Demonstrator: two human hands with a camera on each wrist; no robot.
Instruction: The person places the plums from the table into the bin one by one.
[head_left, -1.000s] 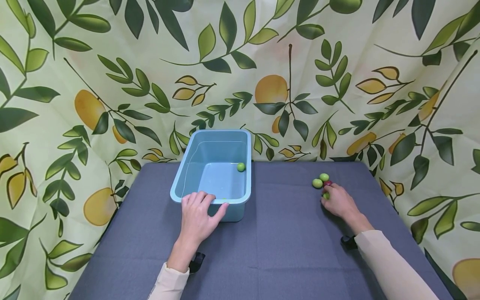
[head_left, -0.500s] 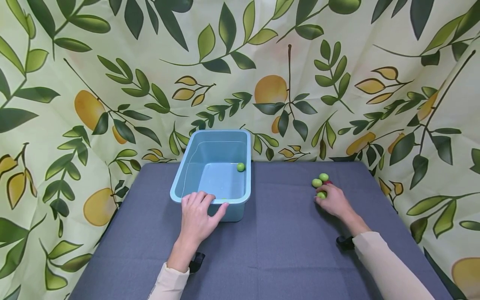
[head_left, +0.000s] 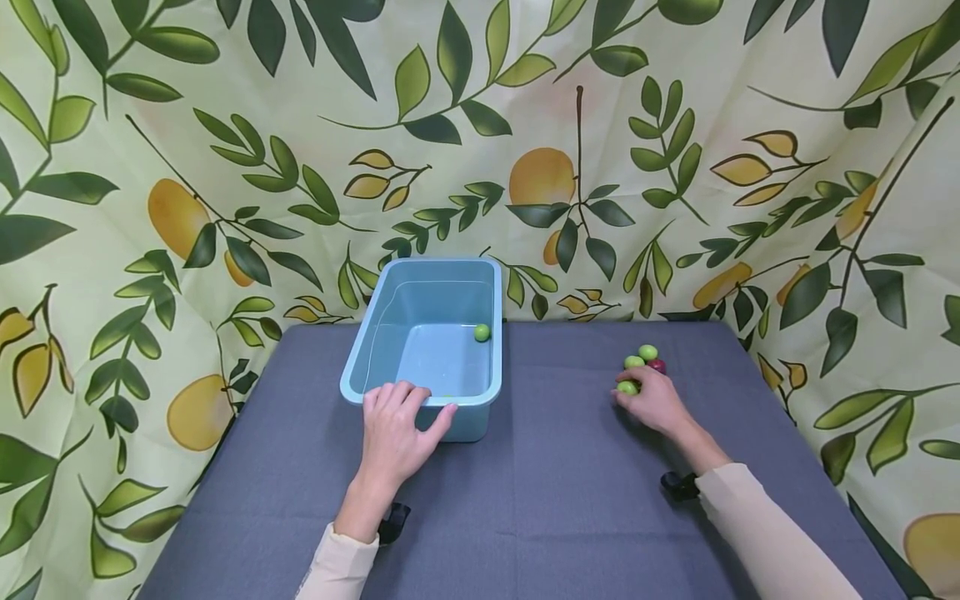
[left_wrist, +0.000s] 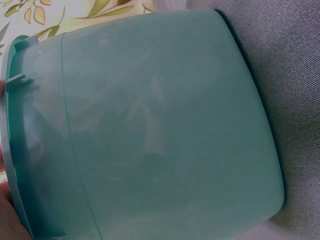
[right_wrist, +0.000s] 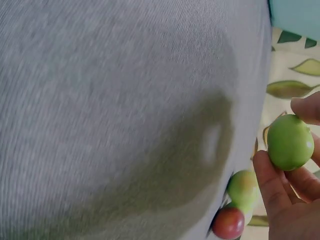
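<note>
My right hand (head_left: 654, 404) pinches a small round green fruit (right_wrist: 290, 142) between thumb and fingertips, above the table. Behind that hand sit two more green fruits (head_left: 648, 352) and a dark red one (head_left: 657, 366), close together; the right wrist view shows part of this group beside the fingers. My left hand (head_left: 397, 433) grips the near rim of a light blue plastic tub (head_left: 497, 333), its fingers bent over the edge. Inside the tub, one green fruit (head_left: 482, 332) lies by the right wall. The tub's outer wall (left_wrist: 160, 125) fills most of the left wrist view.
A grey-blue cloth (head_left: 555, 475) covers the table. Leaf-and-fruit patterned fabric (head_left: 450, 183) hangs along the back and sides, close behind the tub. Table surface lies between the tub and the right hand.
My right hand has moved left with the green fruit between its fingers, away from the group, and the red fruit shows more fully. The left hand and tub have stayed in place.
</note>
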